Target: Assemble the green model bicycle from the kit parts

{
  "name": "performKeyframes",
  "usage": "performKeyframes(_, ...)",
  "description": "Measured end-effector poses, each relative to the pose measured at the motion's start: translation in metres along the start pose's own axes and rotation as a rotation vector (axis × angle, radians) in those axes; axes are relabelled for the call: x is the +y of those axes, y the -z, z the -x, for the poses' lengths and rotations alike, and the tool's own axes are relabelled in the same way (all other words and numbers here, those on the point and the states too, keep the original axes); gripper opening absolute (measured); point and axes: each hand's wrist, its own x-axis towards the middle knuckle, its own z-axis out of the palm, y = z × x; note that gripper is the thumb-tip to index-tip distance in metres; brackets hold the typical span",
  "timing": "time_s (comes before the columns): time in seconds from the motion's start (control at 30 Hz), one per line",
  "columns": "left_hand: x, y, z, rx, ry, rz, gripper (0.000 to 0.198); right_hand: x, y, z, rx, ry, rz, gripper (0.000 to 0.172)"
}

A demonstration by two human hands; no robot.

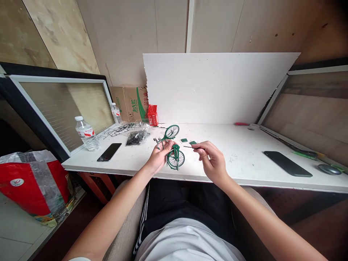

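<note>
My left hand (pixel 159 157) is closed around the middle of a green model bicycle (pixel 176 156), holding it just over the table's front part. One spoked wheel points away from me and the other toward me; my fingers hide part of the frame. To the right, my right hand (pixel 213 161) pinches a thin dark screwdriver-like tool (pixel 193 147), its slim tip directed left at the bicycle. A small gap shows between that tip and the bicycle. Just beyond the tool lie two small green flat pieces, one (pixel 184 140) left of the other (pixel 193 142).
A phone (pixel 109 152) and a water bottle (pixel 87 134) stand left, near a bag of black parts (pixel 137 137) and black part frames (pixel 122 129). At the back are a carton (pixel 130 103) and a red box (pixel 152 115). Right lies a dark phone-like slab (pixel 287 164) and a mouse (pixel 329 169).
</note>
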Motion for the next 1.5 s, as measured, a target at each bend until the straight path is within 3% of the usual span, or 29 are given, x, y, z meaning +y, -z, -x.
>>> performKeyframes(1.17,-0.003,-0.004,0.004,0.013,0.001,-0.024,0.034,-0.010,0.001,-0.001,-0.024,0.017,0.011,0.021)
performKeyframes(1.5,-0.004,-0.009,0.006,-0.049,-0.026,-0.105,0.034,-0.016,-0.005,0.000,-0.108,0.201,0.127,0.022)
